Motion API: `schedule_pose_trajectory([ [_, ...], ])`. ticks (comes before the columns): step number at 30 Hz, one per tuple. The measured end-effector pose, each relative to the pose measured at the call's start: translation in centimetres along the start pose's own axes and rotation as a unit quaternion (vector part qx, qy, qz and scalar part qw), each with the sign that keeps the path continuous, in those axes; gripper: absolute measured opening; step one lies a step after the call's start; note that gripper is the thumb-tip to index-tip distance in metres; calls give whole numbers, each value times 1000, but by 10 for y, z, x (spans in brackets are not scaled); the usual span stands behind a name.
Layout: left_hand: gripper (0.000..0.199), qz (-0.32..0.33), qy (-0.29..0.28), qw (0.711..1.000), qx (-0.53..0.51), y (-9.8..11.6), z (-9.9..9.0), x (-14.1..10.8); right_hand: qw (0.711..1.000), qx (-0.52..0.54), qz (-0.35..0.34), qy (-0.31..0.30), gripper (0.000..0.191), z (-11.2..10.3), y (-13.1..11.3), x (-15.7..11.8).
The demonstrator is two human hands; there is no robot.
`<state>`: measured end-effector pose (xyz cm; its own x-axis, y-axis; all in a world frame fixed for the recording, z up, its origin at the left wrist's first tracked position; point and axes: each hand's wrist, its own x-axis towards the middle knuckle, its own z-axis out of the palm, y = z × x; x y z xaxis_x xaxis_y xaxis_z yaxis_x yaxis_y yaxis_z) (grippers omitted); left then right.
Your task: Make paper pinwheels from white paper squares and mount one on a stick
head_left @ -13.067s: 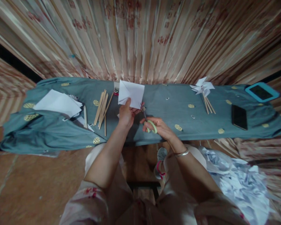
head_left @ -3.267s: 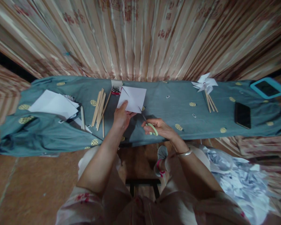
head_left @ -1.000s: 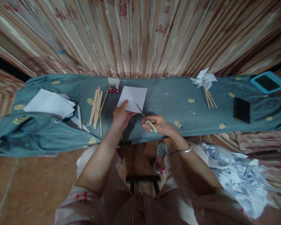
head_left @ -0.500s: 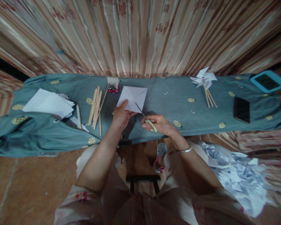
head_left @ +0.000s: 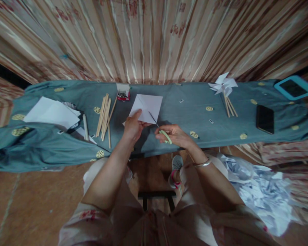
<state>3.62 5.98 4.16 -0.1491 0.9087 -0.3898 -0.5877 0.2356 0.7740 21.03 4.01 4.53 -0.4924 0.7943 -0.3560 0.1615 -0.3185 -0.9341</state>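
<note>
A square sheet of white paper (head_left: 150,102) is held above the table by my left hand (head_left: 135,127), its thumb on top and the fingers beneath. My right hand (head_left: 173,134) grips scissors (head_left: 165,136) by their light green handles. The dark blades lie over the paper's lower right part, pointing up and left. Whether the blades are parted is too small to tell. Just behind and left of the paper stands a small red box (head_left: 123,95) with shiny metal pieces in it.
Wooden sticks (head_left: 104,118) and stacked white paper (head_left: 51,113) lie left on the green cloth (head_left: 190,118). At right are a pinwheel (head_left: 223,84), more sticks (head_left: 229,106), a black phone (head_left: 265,119) and a blue-framed device (head_left: 294,87). Paper scraps (head_left: 267,194) fill a bag at lower right.
The paper has shifted and turned very slightly to the right. My hands and the scissors have barely moved.
</note>
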Motion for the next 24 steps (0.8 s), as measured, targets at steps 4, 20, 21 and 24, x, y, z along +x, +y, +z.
schedule_pose_trajectory([
  [4, 10, -2, 5, 1000, 2, -1, -1, 1, 1000, 0, 0, -5, 55, 0, 0, 0],
  [20, 11, -1, 8, 1000, 6, 1, 2, -3, 1000, -8, 4, 4, 53, -1, 1, 1],
  [21, 12, -2, 9, 1000, 8, 1, 2, -3, 1000, -9, 5, 1, 53, -1, 0, 0],
  [24, 13, -8, 9, 1000, 12, 1, 2, -3, 1000, -18, 8, -1, 51, -2, -1, -1],
])
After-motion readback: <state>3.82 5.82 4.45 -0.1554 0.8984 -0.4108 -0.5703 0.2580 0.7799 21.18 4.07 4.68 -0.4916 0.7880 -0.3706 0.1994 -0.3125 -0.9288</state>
